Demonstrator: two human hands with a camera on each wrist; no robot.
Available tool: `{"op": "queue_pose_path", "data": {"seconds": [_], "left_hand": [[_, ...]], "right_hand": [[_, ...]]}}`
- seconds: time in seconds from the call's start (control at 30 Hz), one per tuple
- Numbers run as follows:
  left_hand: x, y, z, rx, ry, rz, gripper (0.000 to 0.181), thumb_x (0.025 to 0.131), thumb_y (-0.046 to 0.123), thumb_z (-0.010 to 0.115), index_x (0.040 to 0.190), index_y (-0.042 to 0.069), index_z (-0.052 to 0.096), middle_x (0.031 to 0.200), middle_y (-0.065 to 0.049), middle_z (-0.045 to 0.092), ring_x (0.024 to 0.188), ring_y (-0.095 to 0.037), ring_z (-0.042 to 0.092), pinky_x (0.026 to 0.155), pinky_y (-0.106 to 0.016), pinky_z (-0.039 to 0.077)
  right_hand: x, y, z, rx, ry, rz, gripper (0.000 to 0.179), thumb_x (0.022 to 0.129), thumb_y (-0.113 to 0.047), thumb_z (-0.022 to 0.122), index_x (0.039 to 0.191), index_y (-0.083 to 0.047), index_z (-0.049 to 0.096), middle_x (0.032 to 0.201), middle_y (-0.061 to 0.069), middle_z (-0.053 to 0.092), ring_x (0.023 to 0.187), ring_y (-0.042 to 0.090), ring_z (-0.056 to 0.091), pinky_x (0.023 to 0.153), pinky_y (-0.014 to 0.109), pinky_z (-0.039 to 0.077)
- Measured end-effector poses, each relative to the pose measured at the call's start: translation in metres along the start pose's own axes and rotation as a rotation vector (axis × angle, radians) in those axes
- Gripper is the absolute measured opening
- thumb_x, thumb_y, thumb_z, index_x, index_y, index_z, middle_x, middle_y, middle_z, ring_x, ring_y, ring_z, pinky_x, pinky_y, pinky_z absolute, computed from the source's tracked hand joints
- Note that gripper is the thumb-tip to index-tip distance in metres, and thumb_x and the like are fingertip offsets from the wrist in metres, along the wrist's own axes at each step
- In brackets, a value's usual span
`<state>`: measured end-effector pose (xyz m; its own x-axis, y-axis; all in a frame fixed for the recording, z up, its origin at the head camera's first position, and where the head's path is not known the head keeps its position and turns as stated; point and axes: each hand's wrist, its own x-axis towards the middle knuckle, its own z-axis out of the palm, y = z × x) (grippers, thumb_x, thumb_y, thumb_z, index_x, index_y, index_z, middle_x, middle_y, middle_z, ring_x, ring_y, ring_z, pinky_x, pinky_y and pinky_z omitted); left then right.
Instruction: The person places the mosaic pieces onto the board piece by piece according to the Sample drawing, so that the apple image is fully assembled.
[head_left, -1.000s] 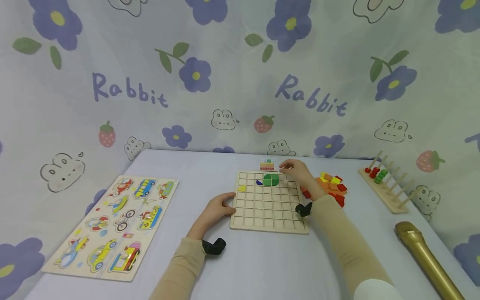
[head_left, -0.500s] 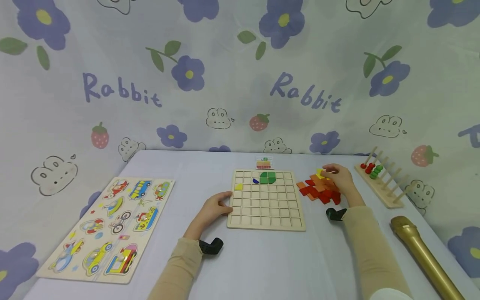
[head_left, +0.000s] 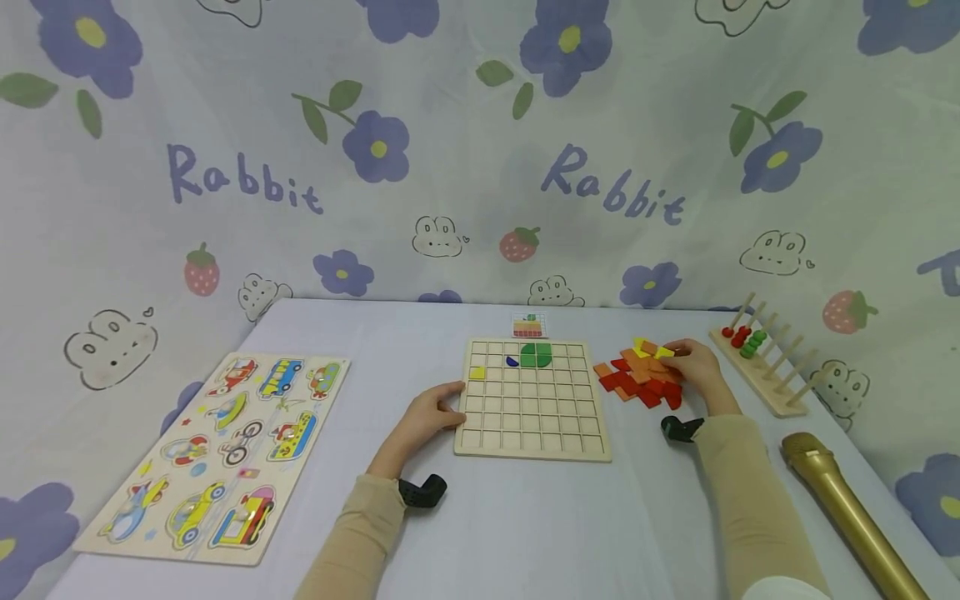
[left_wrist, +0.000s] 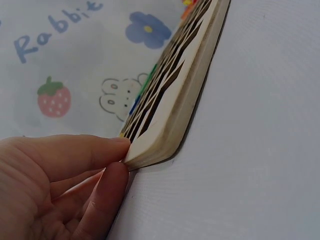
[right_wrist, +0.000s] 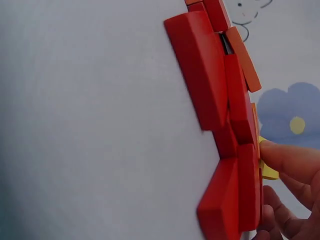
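Shifted from the far edge of the grid board (head_left: 532, 423) to the tile pile (head_left: 636, 368), my right hand (head_left: 696, 367) pinches a yellow tile (head_left: 663, 353); my left hand (head_left: 423, 418) pinches the board's left edge on the tabletop (head_left: 517, 525).

Before me lies the grid board (head_left: 530, 421), a card (head_left: 529, 325) behind it. Right sit the tile heap (head_left: 637, 375), bead rack (head_left: 767, 380) and, nearer me, microphone (head_left: 847, 508); left, the puzzle board (head_left: 281, 477).
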<state>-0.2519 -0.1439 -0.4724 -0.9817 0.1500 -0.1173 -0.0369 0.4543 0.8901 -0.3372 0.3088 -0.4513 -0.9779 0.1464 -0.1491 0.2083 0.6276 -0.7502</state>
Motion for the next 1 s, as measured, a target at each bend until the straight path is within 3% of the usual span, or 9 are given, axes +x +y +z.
{"op": "queue_pose_path", "data": {"seconds": [0.13,0.23,0.4,0.5,0.6,0.77,1.0], "left_hand": [[0.000,0.001,0.000,0.004,-0.002,0.003,0.060,0.078,0.009,0.071,0.133,0.008,0.050,0.074,-0.007,0.056,0.065,-0.014,0.053,0.061,-0.026,0.045],[-0.001,0.003,0.000,0.005,-0.004,0.006,0.059,0.078,0.009,0.071,0.133,0.007,0.049,0.073,-0.007,0.056,0.065,-0.014,0.054,0.061,-0.026,0.045],[-0.003,0.004,0.000,0.008,-0.006,0.003,0.060,0.078,0.009,0.071,0.134,0.007,0.049,0.073,-0.007,0.056,0.065,-0.014,0.054,0.061,-0.026,0.044],[-0.003,0.005,-0.001,0.007,-0.005,0.002,0.060,0.078,0.009,0.071,0.134,0.007,0.049,0.073,-0.007,0.056,0.065,-0.014,0.054,0.061,-0.026,0.044],[-0.004,0.005,-0.002,0.005,-0.003,0.003,0.060,0.078,0.009,0.071,0.134,0.007,0.049,0.073,-0.007,0.056,0.065,-0.014,0.054,0.061,-0.026,0.044],[-0.004,0.004,-0.002,0.004,0.001,-0.007,0.060,0.078,0.009,0.071,0.134,0.007,0.049,0.073,-0.007,0.056,0.065,-0.014,0.054,0.060,-0.026,0.044],[-0.003,0.003,-0.001,0.010,-0.002,-0.001,0.060,0.078,0.010,0.071,0.134,0.008,0.049,0.074,-0.007,0.056,0.065,-0.014,0.054,0.061,-0.026,0.044]], "right_hand": [[-0.001,-0.002,0.002,0.012,0.035,-0.001,0.041,0.090,-0.016,0.057,0.124,0.005,0.046,0.122,0.028,0.044,0.103,0.036,0.045,0.075,0.031,0.043],[-0.002,-0.008,0.005,0.082,0.061,0.009,0.040,0.092,-0.016,0.054,0.126,0.003,0.046,0.121,0.025,0.046,0.101,0.032,0.047,0.071,0.026,0.042],[-0.008,-0.035,0.012,0.410,0.011,0.108,0.043,0.091,-0.024,0.059,0.130,-0.008,0.048,0.110,0.004,0.053,0.096,0.018,0.051,0.073,0.022,0.042],[-0.015,-0.057,0.020,0.638,-0.083,0.127,0.036,0.089,-0.022,0.061,0.123,-0.014,0.051,0.092,-0.004,0.055,0.082,0.012,0.052,0.067,0.019,0.043],[-0.021,-0.077,0.035,0.775,-0.203,0.096,0.031,0.090,-0.015,0.060,0.120,-0.012,0.050,0.083,-0.006,0.056,0.072,0.009,0.049,0.061,0.018,0.042],[-0.027,-0.100,0.074,0.728,-0.344,0.018,0.044,0.092,-0.011,0.057,0.132,0.001,0.042,0.083,-0.005,0.058,0.071,0.009,0.049,0.061,0.021,0.041],[-0.036,-0.124,0.126,0.523,-0.417,-0.061,0.038,0.089,-0.013,0.061,0.122,0.003,0.053,0.085,-0.001,0.061,0.075,0.011,0.058,0.070,0.023,0.047]]}}
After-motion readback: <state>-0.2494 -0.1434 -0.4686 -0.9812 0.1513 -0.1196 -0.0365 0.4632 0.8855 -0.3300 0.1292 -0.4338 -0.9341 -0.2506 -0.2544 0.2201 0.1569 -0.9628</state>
